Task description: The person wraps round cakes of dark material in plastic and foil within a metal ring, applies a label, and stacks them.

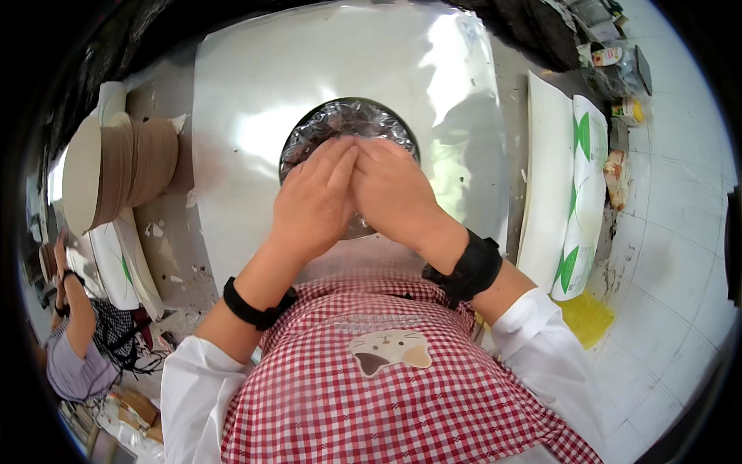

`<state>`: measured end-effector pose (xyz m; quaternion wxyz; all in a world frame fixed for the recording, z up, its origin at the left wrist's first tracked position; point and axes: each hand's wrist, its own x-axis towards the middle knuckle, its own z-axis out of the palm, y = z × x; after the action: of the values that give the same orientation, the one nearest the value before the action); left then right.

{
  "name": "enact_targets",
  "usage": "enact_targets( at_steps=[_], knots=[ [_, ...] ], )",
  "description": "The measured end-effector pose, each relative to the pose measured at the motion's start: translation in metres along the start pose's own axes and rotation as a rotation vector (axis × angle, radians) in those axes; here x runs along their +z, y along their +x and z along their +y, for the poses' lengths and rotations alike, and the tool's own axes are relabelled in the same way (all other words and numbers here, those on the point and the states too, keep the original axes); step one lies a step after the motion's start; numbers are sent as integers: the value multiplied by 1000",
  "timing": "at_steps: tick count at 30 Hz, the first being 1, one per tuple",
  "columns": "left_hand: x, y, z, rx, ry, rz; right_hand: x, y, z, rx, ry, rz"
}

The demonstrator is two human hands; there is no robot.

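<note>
Both my hands lie side by side over a round, dark-rimmed dish (365,103) in front of me. A dark brown mass under clear plastic film (342,119) fills it, and the film is wrinkled and shiny. My left hand (313,200) rests on the film with its fingers pointing up and inward. Against it, my right hand (391,194) leans in from the other side, and the fingertips meet near the dish's middle. My palms and the undersides of my fingers are hidden, so any grip on the film cannot be made out. Beneath the dish is a shiny metal sheet (348,52).
A stack of round cardboard discs (139,159) lies on its side at left. White packs with green leaf prints flank the sheet, one pack (585,197) at right. Another person (81,336) is at far left. A yellow plastic piece (585,319) lies at lower right.
</note>
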<state>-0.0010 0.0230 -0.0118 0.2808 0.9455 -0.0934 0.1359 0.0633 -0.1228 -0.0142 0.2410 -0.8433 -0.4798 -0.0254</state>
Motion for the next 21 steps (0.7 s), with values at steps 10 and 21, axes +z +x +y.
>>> enact_targets(
  at_steps=[10,21],
  knots=[
    [8,13,1,-92,262,-250,-57,-23,34,93,169,-186],
    [1,22,10,-113,281,-297,-130,-172,343,923,-1206,-648]
  ],
)
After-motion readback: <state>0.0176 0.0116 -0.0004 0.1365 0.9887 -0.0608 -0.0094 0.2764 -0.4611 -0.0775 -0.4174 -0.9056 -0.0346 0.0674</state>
